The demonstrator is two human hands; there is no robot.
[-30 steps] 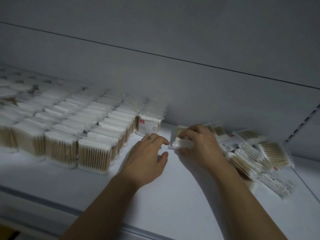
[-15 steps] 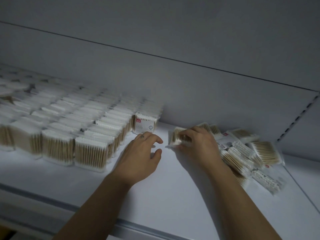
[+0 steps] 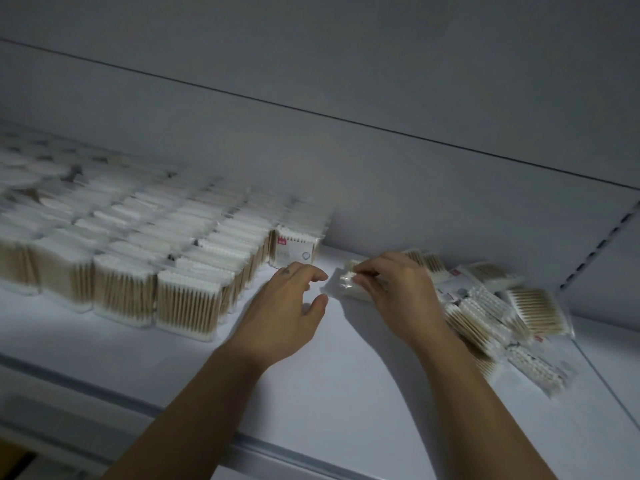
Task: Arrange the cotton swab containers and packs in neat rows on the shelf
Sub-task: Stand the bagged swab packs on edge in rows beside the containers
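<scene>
Upright cotton swab packs (image 3: 187, 299) stand in tight rows across the left half of the white shelf (image 3: 346, 386). One labelled pack (image 3: 294, 249) ends the back row. My right hand (image 3: 391, 292) grips a clear cotton swab pack (image 3: 341, 282) and holds it tilted just off the shelf. My left hand (image 3: 287, 306) hovers beside that pack with loosely curled fingers and holds nothing. A loose pile of swab packs (image 3: 491, 317) lies flat behind my right wrist.
The shelf's grey back wall (image 3: 381, 188) rises right behind the packs. A slotted upright (image 3: 602, 244) runs up at the right. Round containers (image 3: 38, 174) sit blurred at the far left. The shelf's front lip (image 3: 104, 393) crosses below my arms.
My right hand has lifted and tilted its pack, moving it slightly left toward my left hand. The left hand has opened a little and stayed in place.
</scene>
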